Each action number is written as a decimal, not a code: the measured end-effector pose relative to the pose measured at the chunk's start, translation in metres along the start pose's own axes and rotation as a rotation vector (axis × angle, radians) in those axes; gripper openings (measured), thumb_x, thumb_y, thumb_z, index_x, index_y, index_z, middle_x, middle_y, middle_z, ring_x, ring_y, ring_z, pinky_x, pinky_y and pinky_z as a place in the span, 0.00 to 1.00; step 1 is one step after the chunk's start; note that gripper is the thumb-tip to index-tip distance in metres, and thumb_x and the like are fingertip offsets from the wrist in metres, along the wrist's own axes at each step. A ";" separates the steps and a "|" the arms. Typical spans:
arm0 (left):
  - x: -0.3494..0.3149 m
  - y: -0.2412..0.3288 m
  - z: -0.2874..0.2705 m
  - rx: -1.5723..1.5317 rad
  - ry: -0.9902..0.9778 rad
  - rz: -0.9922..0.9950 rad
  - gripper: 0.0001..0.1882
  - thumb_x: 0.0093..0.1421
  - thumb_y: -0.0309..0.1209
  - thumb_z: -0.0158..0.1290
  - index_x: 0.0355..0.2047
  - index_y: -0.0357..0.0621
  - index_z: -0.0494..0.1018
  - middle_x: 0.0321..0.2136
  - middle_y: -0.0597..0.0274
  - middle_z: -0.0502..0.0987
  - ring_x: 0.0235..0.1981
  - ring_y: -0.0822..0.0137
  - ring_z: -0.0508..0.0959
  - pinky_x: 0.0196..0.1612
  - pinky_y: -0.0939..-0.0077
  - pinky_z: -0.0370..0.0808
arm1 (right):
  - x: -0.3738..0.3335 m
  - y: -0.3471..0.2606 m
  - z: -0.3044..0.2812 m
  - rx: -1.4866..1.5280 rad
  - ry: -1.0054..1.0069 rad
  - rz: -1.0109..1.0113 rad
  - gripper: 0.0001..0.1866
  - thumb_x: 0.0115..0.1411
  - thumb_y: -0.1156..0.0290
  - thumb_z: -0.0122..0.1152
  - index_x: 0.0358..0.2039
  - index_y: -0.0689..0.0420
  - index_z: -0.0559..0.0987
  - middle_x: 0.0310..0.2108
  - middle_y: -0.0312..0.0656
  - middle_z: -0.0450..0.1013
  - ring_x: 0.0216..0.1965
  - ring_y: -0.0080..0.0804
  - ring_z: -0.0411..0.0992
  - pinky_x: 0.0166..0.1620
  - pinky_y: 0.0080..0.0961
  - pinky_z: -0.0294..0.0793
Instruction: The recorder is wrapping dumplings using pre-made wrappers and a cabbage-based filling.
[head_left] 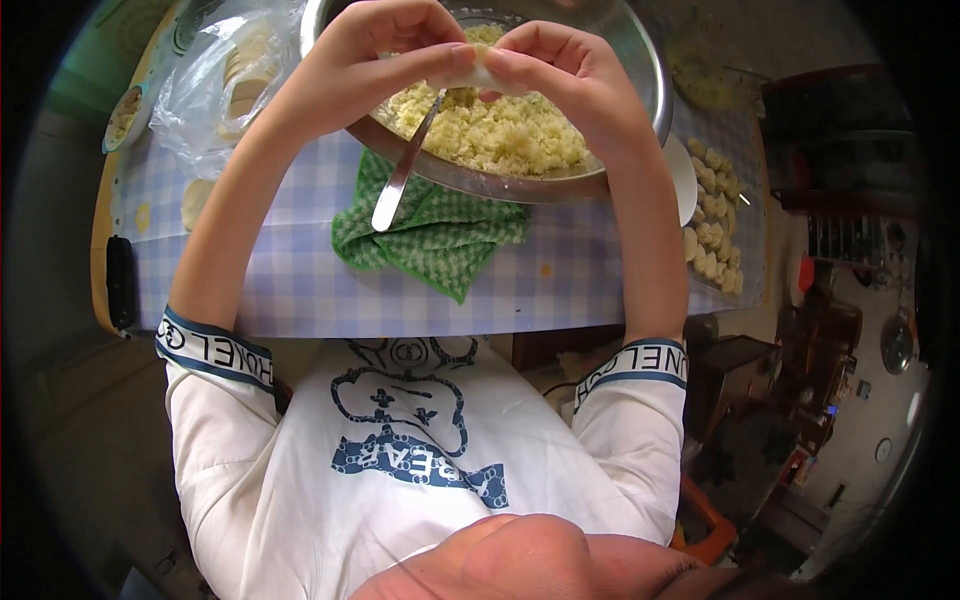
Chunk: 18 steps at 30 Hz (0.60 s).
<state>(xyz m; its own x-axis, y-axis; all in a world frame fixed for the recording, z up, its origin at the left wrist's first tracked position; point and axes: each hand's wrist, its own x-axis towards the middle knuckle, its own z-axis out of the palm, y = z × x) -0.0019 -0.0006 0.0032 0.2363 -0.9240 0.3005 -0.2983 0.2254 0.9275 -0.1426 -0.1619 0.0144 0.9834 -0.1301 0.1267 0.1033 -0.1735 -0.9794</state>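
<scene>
Two bare hands meet above a large stainless-steel bowl (530,187), both busy with one pale dumpling wrapper (488,80). The left grip (372,62) is pinched on it from the left, thumb laid along the near side and fingers curled behind; the right grip (572,75) grasps its other side, the two thumbs close together. The fingers cover much of the dough, so I cannot tell whether its edge is sealed. The wrapper is held up in the air, over the crumbly, pale yellow-green filling (515,130) in the bowl. A metal utensil (405,172) leans across the near rim, its broad handle end sticking out over a folded green-and-white checked cloth (440,235).

Under all this, a blue-and-white checked tablecloth (585,275) covers the desk (103,220), whose wooden edge shows at the left. Near the left forearm sits a clear plastic bag (190,100) with a row of round dough wrappers (243,97), and a single dough disc (193,205) lies partly hidden by that arm. A small dish (124,120) stands at the far left. Beyond the right forearm, a white plate (683,180) peeks out just beside several rows of shaped dumplings (712,207).
</scene>
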 end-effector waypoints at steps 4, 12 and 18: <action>-0.002 -0.001 0.000 0.012 -0.007 0.009 0.08 0.59 0.28 0.51 0.35 0.35 0.70 0.29 0.66 0.73 0.33 0.79 0.72 0.37 0.85 0.69 | 0.001 0.002 0.002 0.012 0.022 -0.041 0.12 0.54 0.66 0.62 0.32 0.63 0.77 0.28 0.41 0.75 0.30 0.25 0.75 0.36 0.19 0.74; 0.003 0.014 0.012 -0.066 0.050 -0.027 0.06 0.57 0.25 0.52 0.33 0.35 0.71 0.28 0.65 0.74 0.30 0.78 0.73 0.34 0.86 0.70 | -0.002 -0.004 -0.004 0.132 0.039 0.038 0.08 0.56 0.70 0.59 0.30 0.62 0.75 0.26 0.34 0.73 0.28 0.17 0.70 0.33 0.13 0.68; 0.024 -0.041 0.023 -1.075 -0.237 0.486 0.05 0.57 0.25 0.52 0.33 0.36 0.70 0.26 0.66 0.72 0.29 0.78 0.71 0.32 0.87 0.68 | 0.000 -0.005 -0.004 0.080 0.011 0.050 0.09 0.55 0.68 0.60 0.30 0.61 0.76 0.26 0.33 0.73 0.27 0.16 0.69 0.33 0.14 0.68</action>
<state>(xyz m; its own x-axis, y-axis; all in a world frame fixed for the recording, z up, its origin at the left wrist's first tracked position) -0.0055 -0.0389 -0.0330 0.1034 -0.6798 0.7261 0.6413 0.6036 0.4737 -0.1440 -0.1648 0.0196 0.9860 -0.1474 0.0782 0.0657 -0.0881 -0.9939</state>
